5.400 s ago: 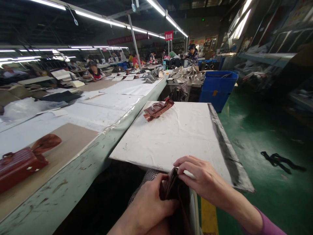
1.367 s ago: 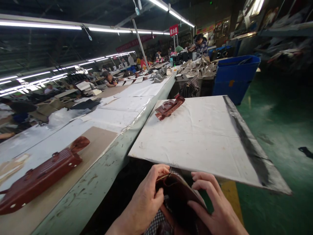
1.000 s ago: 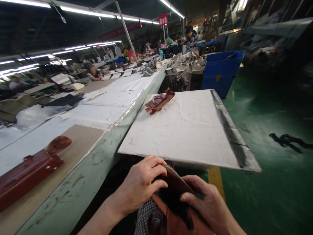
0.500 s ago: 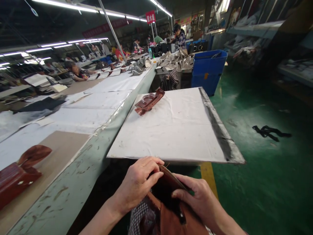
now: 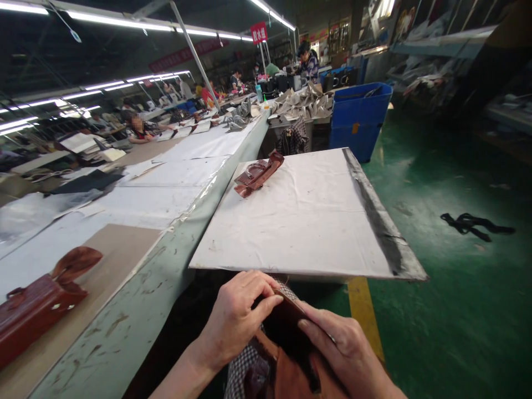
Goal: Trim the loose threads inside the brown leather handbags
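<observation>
A brown leather bag (image 5: 286, 368) lies in front of me at the bottom of the view, its mouth spread and dark inside. My left hand (image 5: 243, 310) pinches the far rim between thumb and fingers. On the same rim, farther right, my right hand (image 5: 336, 338) grips with its thumb on the inner side and fingers behind. Checked cloth (image 5: 241, 368) shows beside the bag's left side. The lower part of the bag is cut off by the frame.
Ahead stands a white-topped table (image 5: 299, 221) bearing a small brown leather piece with a handle (image 5: 258, 174). On the long bench (image 5: 137, 310) at left sits another brown bag (image 5: 39, 310). A blue bin (image 5: 359, 122) stands beyond; black straps (image 5: 474, 224) lie on the green floor. People work farther back.
My right thumb has straightened and lies flatter along the rim. Checked cloth now shows behind the rim between my hands. The view has shifted slightly left.
</observation>
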{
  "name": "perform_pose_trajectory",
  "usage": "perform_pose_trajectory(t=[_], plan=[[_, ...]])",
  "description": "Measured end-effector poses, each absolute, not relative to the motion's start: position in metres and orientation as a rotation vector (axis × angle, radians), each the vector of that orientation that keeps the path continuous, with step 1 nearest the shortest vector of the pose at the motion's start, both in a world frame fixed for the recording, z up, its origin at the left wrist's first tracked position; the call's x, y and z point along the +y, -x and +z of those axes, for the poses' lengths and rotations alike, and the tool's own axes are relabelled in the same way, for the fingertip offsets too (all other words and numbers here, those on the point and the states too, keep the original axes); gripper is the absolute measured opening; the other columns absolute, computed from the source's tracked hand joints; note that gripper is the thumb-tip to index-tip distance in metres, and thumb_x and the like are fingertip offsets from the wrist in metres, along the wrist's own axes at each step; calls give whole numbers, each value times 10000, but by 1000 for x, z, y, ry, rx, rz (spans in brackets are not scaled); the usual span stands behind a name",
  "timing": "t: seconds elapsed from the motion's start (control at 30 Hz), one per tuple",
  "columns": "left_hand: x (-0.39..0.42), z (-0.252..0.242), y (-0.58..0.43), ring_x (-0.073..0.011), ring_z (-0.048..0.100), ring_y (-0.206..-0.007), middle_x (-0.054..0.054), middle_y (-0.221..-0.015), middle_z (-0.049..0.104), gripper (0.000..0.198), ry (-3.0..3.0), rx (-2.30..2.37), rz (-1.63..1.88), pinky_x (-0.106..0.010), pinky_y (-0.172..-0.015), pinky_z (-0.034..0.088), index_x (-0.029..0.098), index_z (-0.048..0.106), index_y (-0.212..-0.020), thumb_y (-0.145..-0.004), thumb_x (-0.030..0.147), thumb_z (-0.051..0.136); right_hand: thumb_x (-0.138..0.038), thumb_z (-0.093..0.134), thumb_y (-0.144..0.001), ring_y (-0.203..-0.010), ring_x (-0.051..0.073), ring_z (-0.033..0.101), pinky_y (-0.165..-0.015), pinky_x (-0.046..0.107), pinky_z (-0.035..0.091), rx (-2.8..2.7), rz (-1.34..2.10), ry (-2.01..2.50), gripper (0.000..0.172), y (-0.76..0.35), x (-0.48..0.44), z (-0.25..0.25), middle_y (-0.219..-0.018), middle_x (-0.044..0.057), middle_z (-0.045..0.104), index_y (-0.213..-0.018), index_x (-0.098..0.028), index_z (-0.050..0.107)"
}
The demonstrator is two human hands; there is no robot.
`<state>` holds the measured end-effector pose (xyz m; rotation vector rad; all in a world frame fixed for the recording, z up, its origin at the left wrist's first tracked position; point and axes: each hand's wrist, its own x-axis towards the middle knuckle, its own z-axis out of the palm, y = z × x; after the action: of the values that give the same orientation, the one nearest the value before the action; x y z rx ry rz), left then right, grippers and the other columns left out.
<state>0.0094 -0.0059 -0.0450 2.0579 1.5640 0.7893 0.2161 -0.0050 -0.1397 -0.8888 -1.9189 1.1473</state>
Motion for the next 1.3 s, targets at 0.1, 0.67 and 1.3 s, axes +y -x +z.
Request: perform_pose_trajectory(t=[0.1, 0.67, 1.3], plan=[[-10, -47, -8, -151, 623, -828, 0, -872, 687, 155, -2128, 1575, 794, -286, -768, 457, 181, 599, -740, -878, 114, 625, -234, 463, -974, -957, 172, 713, -833, 235, 561, -2005, 1136, 869, 346, -219, -4, -133, -1122, 30, 729, -1291, -231, 602], [-25, -32, -6, -160, 647, -1022, -52, -1165, 648, 209, -2133, 1561, 674, -263, -895, 517, 195, 651, -881, -854, 10, 558, -174, 372, -974, -720, 176, 737, -665, 220, 557, -2290, 841, 785, 336, -186, 19, -103, -913, 57, 768, -1197, -211, 621], [-15, -40, 1, -163, 651, -977, -109, -1072, 671, 191, -2488, 1343, 705, -264, -886, 550, 120, 613, -971, -907, 2, 477, -127, 384, -946, -792, 217, 733, -653, 277, 541, -2388, 846, 816, 436, -185, 21, -113, -996, 65, 750, -1369, -194, 464]])
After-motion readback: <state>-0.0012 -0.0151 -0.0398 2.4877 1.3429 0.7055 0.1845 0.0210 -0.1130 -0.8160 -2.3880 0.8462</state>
